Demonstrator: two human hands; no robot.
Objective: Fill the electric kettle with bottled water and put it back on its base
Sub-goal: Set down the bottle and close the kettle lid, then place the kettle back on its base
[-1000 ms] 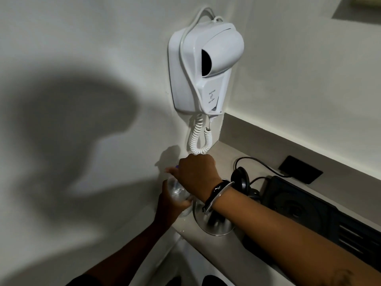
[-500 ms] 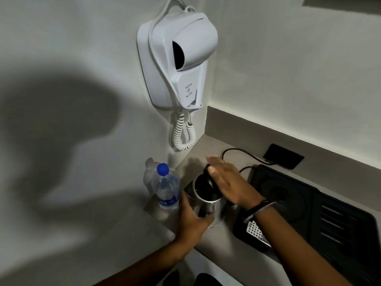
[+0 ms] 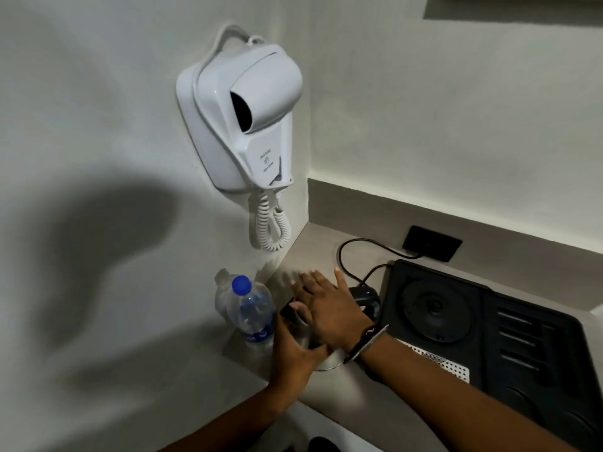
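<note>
We are steadying the kettle (image 3: 321,357) with our left hand (image 3: 295,350) wrapped around it, our right hand (image 3: 329,308) lying flat and open on top; next we should uncap the bottle (image 3: 251,316) at nine o'clock.

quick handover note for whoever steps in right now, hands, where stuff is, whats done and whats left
Left hand: wrapped around the side of the kettle, steadying it.
Right hand: flat, fingers spread, on top of the kettle; nothing in its grip.
Kettle stands on the counter, off its base, which sits in the black tray to the right.
Water bottle: upright left of the kettle, by the wall, blue cap on.
Done: kettle lifted off base. Water level cannot be seen.
Left: uncap, pour, return kettle to base.
</note>
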